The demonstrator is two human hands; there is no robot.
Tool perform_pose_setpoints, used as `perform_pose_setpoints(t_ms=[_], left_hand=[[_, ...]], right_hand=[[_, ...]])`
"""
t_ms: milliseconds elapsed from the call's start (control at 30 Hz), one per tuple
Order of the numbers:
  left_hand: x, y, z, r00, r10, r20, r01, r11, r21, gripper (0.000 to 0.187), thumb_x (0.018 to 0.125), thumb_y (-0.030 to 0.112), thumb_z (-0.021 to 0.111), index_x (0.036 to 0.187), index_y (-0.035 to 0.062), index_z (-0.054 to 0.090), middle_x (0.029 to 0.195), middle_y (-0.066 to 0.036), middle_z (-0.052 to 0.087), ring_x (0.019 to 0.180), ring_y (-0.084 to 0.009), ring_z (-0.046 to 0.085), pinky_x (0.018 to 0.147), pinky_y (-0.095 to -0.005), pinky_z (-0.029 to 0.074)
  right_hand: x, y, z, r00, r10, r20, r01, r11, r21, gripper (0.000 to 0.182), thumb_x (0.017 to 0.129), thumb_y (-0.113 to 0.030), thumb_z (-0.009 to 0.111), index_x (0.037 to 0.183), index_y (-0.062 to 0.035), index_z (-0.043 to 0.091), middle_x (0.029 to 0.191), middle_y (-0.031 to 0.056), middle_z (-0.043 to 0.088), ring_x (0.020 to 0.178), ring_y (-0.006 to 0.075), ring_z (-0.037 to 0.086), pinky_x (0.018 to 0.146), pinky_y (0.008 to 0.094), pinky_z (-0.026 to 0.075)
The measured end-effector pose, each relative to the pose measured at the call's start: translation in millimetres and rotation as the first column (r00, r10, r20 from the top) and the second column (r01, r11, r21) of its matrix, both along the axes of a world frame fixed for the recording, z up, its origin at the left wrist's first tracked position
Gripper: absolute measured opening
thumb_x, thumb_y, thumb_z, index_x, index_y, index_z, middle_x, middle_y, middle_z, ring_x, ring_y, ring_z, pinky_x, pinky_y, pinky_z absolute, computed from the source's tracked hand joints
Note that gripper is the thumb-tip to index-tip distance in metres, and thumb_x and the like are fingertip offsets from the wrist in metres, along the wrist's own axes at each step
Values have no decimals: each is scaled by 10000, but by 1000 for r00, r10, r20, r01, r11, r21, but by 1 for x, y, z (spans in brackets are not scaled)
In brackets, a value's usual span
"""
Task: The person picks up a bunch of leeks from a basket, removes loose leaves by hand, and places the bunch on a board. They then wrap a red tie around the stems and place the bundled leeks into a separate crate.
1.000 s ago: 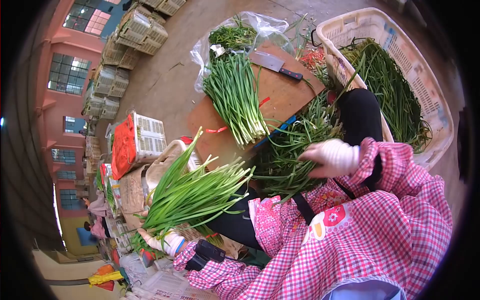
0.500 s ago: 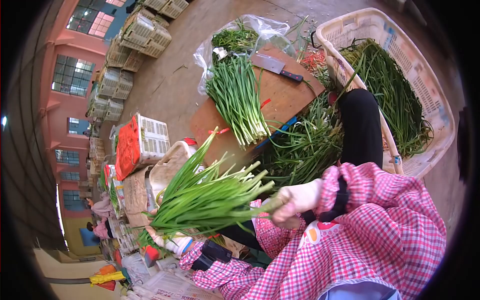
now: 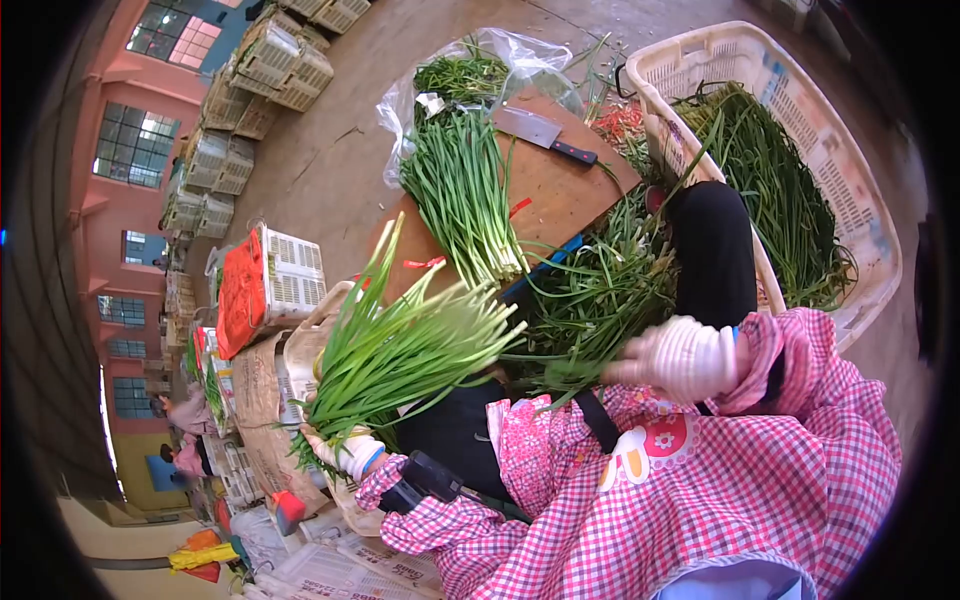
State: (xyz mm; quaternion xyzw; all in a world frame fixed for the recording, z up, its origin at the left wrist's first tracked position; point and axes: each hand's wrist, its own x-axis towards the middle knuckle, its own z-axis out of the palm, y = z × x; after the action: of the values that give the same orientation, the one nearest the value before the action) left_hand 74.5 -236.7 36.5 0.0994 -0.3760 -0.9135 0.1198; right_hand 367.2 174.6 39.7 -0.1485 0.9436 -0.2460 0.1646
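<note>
Our right hand [image 3: 680,362], banded in white wrapping, has moved away from the loose, fanned bunch of long bright green leaves [image 3: 410,350] that it touched half a second ago. It is now to the near right of the brown wooden cutting board [image 3: 555,195], over a tangled heap of loose dark green leaves [image 3: 600,300]. Its fingertips are blurred, so we cannot tell whether they are spread, pressed together or pinching a strand. Our left hand [image 3: 345,452], also wrapped in white, stays curled around the leafy end of the bunch. We have that bunch at the near left of the board, its pale stem ends pointing to the right, above our leg in black trousers [image 3: 450,440].

Lying on the board is a thick, neat bundle of long green leaves with pale bases [image 3: 460,200] (two short red strips [image 3: 520,207] lie there too). Toward the board's far side rests a broad steel knife with a black handle [image 3: 548,137]. Beyond the board we see a clear plastic bag [image 3: 545,60] with shorter greens [image 3: 460,75]. Right of the board, a pale slotted plastic crate [image 3: 822,140] holds long dark leaves [image 3: 770,190]; well to its left, a red cloth [image 3: 242,295] hangs on a white slotted crate [image 3: 295,268].
</note>
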Motion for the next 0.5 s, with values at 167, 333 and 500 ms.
perform_pose_setpoints(t_ms=[167,333,500], left_hand=[[5,-12,10,997,-61,44,62,998,-18,360,914,268,483,1165,24,567,1143,-134,615,1067,-284,564,987,-459,396],[24,-16,28,985,-162,-51,155,981,-117,310,894,260,533,1098,33,589,1087,-109,631,1020,-247,577,920,-437,448],[40,18,56,999,-1,42,2,999,-42,534,951,393,345,1379,76,389,1439,-124,349,1309,-284,324,1094,-434,239]], right_hand=[[-23,1,-52,915,-267,-304,209,955,-211,331,755,-167,628,1084,-145,599,1026,90,602,890,302,614,746,411,511],[-62,-30,-84,834,-534,-142,326,683,-653,179,758,-115,622,935,-96,637,924,78,625,896,293,610,785,388,504],[-104,-54,-92,830,-530,-175,208,584,-784,327,779,-201,665,1073,-76,592,1026,120,607,995,314,578,855,373,474]])
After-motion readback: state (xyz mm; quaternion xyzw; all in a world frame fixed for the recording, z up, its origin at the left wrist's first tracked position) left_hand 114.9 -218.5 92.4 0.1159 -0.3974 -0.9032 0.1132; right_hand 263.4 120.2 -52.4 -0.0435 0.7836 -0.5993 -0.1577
